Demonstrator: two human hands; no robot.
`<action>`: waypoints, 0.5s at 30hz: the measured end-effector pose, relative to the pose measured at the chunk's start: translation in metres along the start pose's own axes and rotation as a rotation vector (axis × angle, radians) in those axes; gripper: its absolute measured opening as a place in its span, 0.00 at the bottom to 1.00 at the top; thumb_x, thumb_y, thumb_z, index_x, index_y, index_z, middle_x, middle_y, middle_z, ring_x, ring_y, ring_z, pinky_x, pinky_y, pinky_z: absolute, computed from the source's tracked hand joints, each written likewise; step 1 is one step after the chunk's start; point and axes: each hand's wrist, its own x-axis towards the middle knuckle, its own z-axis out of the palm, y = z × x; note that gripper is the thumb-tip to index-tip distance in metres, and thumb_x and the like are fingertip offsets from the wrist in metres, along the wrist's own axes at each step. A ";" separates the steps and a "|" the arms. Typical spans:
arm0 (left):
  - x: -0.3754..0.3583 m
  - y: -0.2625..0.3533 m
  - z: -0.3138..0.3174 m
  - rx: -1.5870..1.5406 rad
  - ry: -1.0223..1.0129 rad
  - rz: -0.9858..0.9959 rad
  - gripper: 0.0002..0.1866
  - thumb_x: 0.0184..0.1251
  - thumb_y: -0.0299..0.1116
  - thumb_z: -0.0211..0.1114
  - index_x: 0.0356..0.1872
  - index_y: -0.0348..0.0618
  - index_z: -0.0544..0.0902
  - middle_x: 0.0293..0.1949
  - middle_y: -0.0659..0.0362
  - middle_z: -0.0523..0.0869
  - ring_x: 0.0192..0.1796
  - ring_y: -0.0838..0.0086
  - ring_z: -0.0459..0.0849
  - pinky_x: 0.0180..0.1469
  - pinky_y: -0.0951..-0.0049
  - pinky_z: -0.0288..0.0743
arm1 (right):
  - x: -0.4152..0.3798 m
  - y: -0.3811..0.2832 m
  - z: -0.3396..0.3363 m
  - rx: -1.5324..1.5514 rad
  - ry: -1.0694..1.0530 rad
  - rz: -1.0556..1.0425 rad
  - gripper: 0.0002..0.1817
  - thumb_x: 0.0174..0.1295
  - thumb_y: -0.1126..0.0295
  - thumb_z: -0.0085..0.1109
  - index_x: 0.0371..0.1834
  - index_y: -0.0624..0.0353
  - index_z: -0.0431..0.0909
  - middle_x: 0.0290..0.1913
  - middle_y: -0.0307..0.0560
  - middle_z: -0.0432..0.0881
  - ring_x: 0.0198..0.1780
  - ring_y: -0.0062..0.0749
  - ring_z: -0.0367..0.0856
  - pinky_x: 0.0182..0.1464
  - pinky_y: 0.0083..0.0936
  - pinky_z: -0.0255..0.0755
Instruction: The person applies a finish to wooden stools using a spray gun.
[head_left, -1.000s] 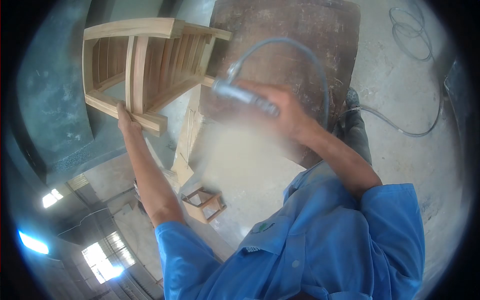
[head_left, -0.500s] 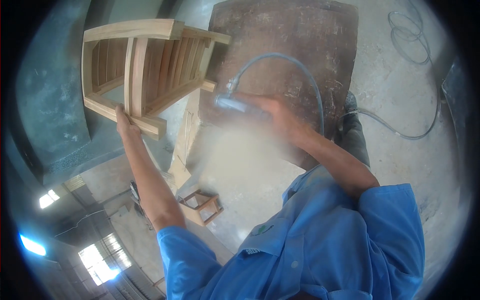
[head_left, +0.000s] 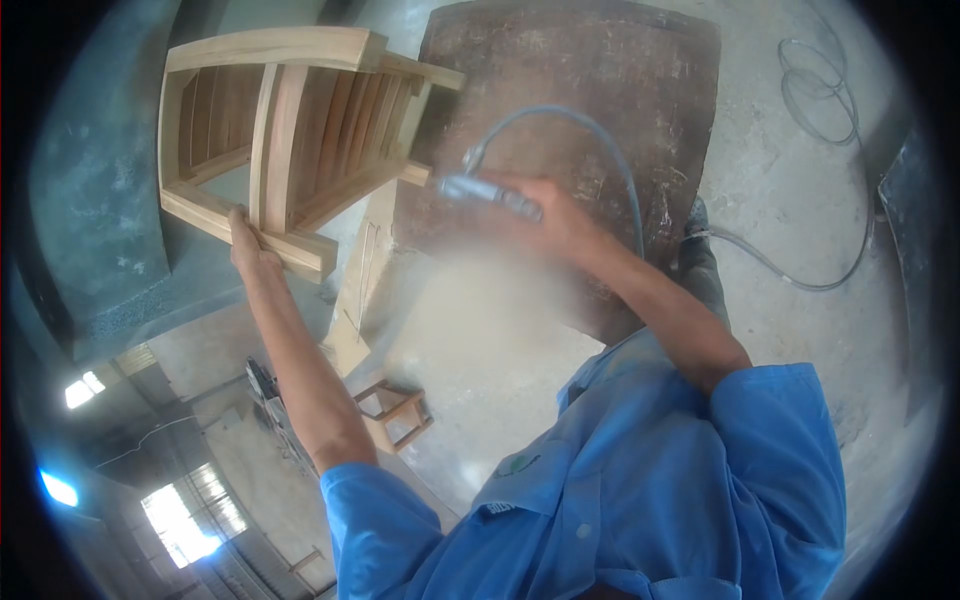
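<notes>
An unfinished wooden chair frame [head_left: 277, 150] with slats is tilted at the upper left. My left hand [head_left: 252, 245] grips its lower rail close to the corner joint, fingers partly hidden behind the wood. To the right of the chair, my right hand [head_left: 545, 210] is closed around a silver-grey air gun [head_left: 490, 193], blurred at the fingers. A thin air hose [head_left: 590, 122] runs from the gun's far left end and loops back past my right forearm. The gun is apart from the chair; its nozzle is hard to make out.
Beneath the gun lies a worn brown board [head_left: 580, 60]. More hose [head_left: 815, 285] coils on the concrete floor at right, near a dark shoe [head_left: 700, 265]. A small wooden stool-like frame [head_left: 397, 415] stands below. A pale haze blurs the middle.
My right hand and the air gun have shifted slightly right and up. The chair has tilted a little, with my left hand still on the same rail.
</notes>
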 end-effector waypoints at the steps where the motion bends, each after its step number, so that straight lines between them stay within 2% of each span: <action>1: -0.004 0.001 0.002 0.002 0.007 -0.002 0.30 0.59 0.37 0.68 0.57 0.23 0.72 0.49 0.50 0.81 0.49 0.63 0.84 0.50 0.64 0.80 | -0.001 0.001 0.006 -0.029 0.013 -0.048 0.27 0.63 0.57 0.65 0.61 0.63 0.79 0.35 0.52 0.89 0.29 0.31 0.86 0.34 0.31 0.79; 2: -0.007 0.002 0.003 0.006 0.016 -0.005 0.30 0.59 0.37 0.68 0.56 0.23 0.73 0.49 0.50 0.81 0.49 0.64 0.84 0.50 0.64 0.80 | -0.001 0.003 0.009 -0.058 0.026 -0.094 0.27 0.63 0.57 0.65 0.61 0.62 0.79 0.36 0.52 0.89 0.29 0.31 0.86 0.34 0.30 0.79; 5: -0.011 0.004 0.006 -0.004 0.028 -0.020 0.28 0.58 0.37 0.68 0.53 0.23 0.75 0.47 0.50 0.82 0.46 0.65 0.84 0.47 0.65 0.81 | 0.017 0.002 -0.014 -0.108 0.036 0.203 0.27 0.63 0.55 0.65 0.62 0.58 0.79 0.34 0.53 0.89 0.29 0.30 0.86 0.33 0.27 0.78; 8: -0.014 0.003 0.007 -0.016 0.030 0.026 0.26 0.58 0.37 0.69 0.51 0.23 0.76 0.44 0.51 0.82 0.44 0.65 0.85 0.45 0.65 0.81 | 0.039 0.033 -0.024 -0.176 0.262 0.056 0.27 0.63 0.55 0.65 0.63 0.55 0.79 0.28 0.48 0.87 0.26 0.28 0.84 0.31 0.25 0.76; 11: -0.016 0.005 0.008 -0.001 0.036 0.013 0.26 0.57 0.37 0.69 0.50 0.24 0.77 0.42 0.52 0.82 0.43 0.65 0.84 0.45 0.65 0.81 | 0.046 0.030 -0.021 -0.136 0.123 0.221 0.27 0.63 0.55 0.65 0.62 0.57 0.79 0.24 0.44 0.85 0.23 0.27 0.82 0.29 0.25 0.74; 14: -0.016 0.003 0.007 -0.011 0.026 0.041 0.26 0.57 0.38 0.69 0.49 0.25 0.77 0.41 0.52 0.82 0.43 0.65 0.84 0.45 0.65 0.81 | 0.036 0.029 0.001 -0.129 -0.030 0.311 0.22 0.64 0.63 0.64 0.59 0.60 0.80 0.40 0.49 0.88 0.40 0.24 0.82 0.46 0.27 0.76; 15: -0.016 0.003 0.007 -0.003 0.023 0.038 0.26 0.57 0.38 0.69 0.49 0.25 0.77 0.41 0.52 0.82 0.43 0.65 0.84 0.45 0.65 0.81 | 0.034 0.036 0.008 -0.138 0.009 0.200 0.24 0.63 0.60 0.65 0.60 0.60 0.80 0.35 0.48 0.87 0.34 0.25 0.82 0.41 0.27 0.76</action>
